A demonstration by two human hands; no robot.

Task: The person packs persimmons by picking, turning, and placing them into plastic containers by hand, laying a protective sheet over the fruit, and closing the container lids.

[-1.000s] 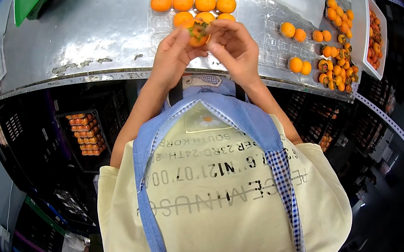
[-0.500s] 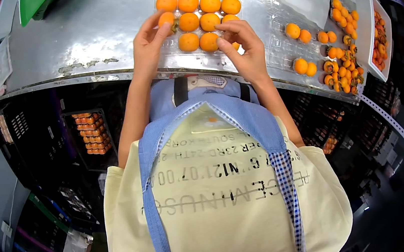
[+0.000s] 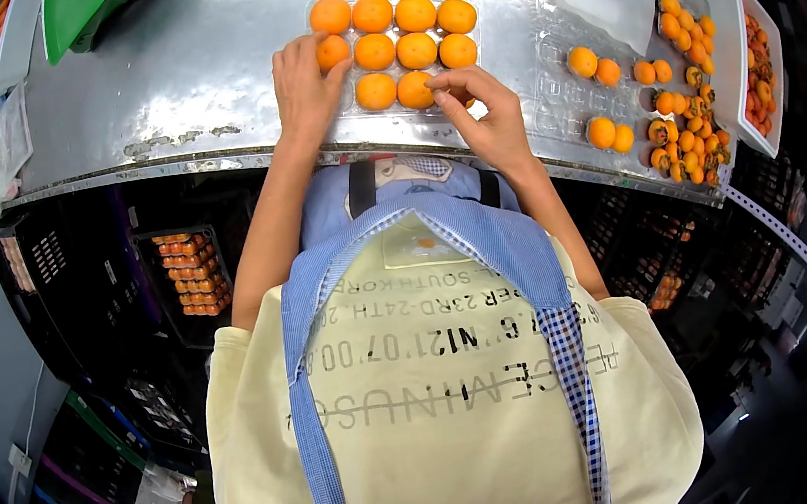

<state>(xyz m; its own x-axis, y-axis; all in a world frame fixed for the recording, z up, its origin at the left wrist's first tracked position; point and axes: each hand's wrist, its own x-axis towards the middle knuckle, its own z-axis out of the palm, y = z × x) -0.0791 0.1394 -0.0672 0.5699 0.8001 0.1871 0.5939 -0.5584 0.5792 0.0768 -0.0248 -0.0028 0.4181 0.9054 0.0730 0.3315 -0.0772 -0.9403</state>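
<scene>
A clear plastic tray (image 3: 482,36) holds several orange persimmons in rows on the metal table. My left hand (image 3: 304,88) has its fingers round a persimmon (image 3: 333,52) at the tray's left edge, in the middle row. At the near right of the tray is my right hand (image 3: 480,110), thumb and forefinger bent close together beside a persimmon (image 3: 415,90) in the near row. Part of another persimmon shows behind the right fingers. Whether anything small is between the right fingertips is hidden.
To the right lie another clear tray (image 3: 561,102) with a few persimmons, a heap of persimmons (image 3: 687,139) and a white crate (image 3: 728,71) of fruit. A green container (image 3: 83,19) stands at the far left. The metal table edge (image 3: 211,162) runs in front of the body.
A persimmon held between both hands one second ago is no longer there. My left hand moved left to the tray's middle row; my right hand came slightly nearer the body.
</scene>
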